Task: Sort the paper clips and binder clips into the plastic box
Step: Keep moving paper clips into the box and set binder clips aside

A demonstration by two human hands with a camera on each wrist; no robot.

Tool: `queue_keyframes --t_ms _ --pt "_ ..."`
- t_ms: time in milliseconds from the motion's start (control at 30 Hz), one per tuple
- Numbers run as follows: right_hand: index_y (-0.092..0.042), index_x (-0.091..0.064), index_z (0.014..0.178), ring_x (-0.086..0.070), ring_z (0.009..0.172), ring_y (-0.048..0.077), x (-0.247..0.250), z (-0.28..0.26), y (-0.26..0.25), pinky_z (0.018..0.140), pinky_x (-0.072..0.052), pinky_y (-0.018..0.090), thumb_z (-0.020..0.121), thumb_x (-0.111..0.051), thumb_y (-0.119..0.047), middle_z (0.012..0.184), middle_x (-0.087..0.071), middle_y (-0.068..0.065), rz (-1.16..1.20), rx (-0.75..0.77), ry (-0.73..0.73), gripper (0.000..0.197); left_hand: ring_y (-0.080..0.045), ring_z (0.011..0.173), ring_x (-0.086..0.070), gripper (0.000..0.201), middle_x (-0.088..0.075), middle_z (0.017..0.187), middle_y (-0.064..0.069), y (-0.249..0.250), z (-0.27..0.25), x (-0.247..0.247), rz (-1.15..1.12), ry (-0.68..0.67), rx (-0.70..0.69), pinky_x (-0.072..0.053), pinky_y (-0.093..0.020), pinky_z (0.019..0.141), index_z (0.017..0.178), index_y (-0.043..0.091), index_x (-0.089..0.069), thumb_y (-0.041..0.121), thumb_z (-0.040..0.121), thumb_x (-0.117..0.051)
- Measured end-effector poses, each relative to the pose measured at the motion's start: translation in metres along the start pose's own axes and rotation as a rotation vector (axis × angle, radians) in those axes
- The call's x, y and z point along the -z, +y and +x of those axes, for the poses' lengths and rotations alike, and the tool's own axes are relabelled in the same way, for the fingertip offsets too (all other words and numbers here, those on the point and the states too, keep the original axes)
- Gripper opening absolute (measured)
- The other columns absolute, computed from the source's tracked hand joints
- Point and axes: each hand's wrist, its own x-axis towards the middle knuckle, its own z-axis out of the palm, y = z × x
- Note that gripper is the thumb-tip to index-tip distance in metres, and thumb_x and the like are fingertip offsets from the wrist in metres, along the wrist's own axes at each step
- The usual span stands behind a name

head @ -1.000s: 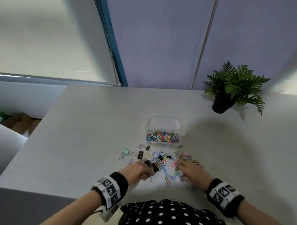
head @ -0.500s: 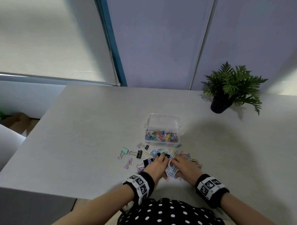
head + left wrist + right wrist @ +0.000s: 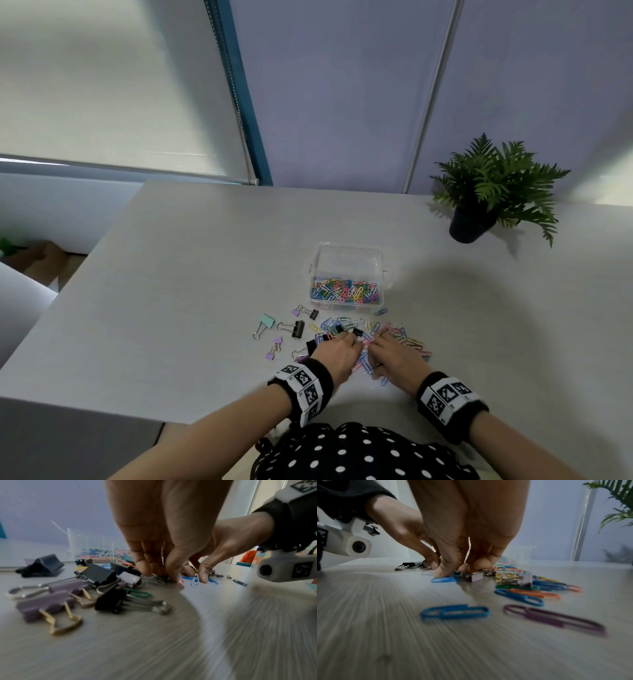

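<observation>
Writing: none legible; the wristbands carry only black-and-white square marker patterns.
Binder clips: scattered on the surface left of the pile; mint, black and lilac ones, wire handles mostly pointing left or toward the person.
Left hand: fingers bunched, tips pressed down among the clips; whether they pinch one cannot be told.
Paper clips: coloured pile just in front of the box, long axes every way.
Plastic box: clear, lidless, beyond the pile; near part filled with coloured paper clips.
Right hand: touching the left, fingers curled onto the pile, thumb tip on a blue clip; grip unclear.
Potted plant: far right, well apart.
</observation>
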Motion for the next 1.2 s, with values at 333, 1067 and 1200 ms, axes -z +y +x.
queue_keyframes --t_ms 333,1067,1200 --pt "-0.007 -0.057 0.085 -0.051 0.091 0.023 0.000 -0.002 0.000 0.070 -0.028 0.022 0.080 -0.063 -0.013 0.097 -0.060 0.010 -0.043 -0.006 0.008 0.010 -0.033 0.098 -0.059 0.029 -0.059 0.110 -0.017 0.004 0.002 0.019 -0.233 0.019 0.106 -0.050 -0.043 0.085 0.114 0.005 -0.046 -0.001 0.086 -0.052" --pt "-0.008 -0.059 0.085 -0.059 0.084 0.023 -0.010 -0.012 -0.001 0.068 -0.042 0.027 0.066 -0.072 -0.005 0.088 -0.064 0.009 -0.021 -0.072 0.144 0.024 -0.032 0.112 -0.046 0.034 -0.046 0.121 -0.018 0.020 0.002 0.007 0.002 0.002 0.011 -0.048 -0.044 0.090 0.120 0.001 -0.043 0.005 0.087 -0.052" --pt "-0.012 -0.054 0.075 -0.054 0.071 0.022 -0.015 -0.011 -0.001 0.062 -0.021 0.022 0.058 -0.069 0.007 0.075 -0.060 0.005 0.019 -0.113 0.140 0.030 -0.034 0.104 -0.054 0.020 -0.054 0.113 -0.018 0.011 0.003 0.012 -0.128 -0.004 0.048 -0.048 -0.044 0.087 0.107 0.001 -0.050 0.004 0.087 -0.050"
